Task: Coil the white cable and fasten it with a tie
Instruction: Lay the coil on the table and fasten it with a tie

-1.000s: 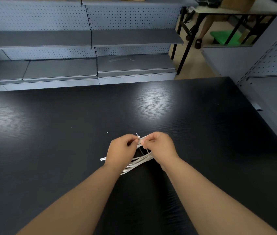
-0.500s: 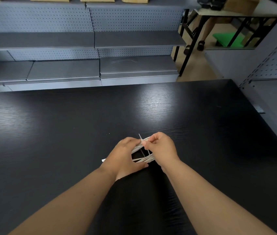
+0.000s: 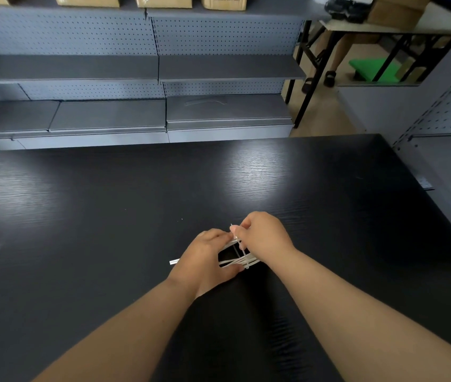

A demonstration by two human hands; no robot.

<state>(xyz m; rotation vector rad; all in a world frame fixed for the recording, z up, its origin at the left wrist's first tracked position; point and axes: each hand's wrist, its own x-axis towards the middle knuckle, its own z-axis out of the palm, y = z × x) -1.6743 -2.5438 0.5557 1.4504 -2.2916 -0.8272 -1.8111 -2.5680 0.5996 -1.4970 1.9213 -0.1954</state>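
From the head camera, a wide black table with a wood grain fills most of the frame, and two bare forearms reach out over it from the bottom edge. The hands meet a little below the middle of the table, close together.

The white cable lies between them as a loose bundle of several strands, low over the tabletop. The left hand grips the bundle from the left side: its fingers curl over the top strands and its thumb shows beneath the lower ones. One short cable end sticks out past the back of this hand, pointing left over the table.

A thin white tie runs across the strands from top to bottom, just beside the right wrist. The right hand pinches the upper part of the tie between thumb and forefinger, the other fingers curled in behind. Whether the tie is already locked cannot be told.

Beyond the far table edge stand grey metal shelves with pegboard backs, and cardboard boxes sit along the top one. At the upper right is a folding table with dark legs, and someone's legs and a green object show beneath it.
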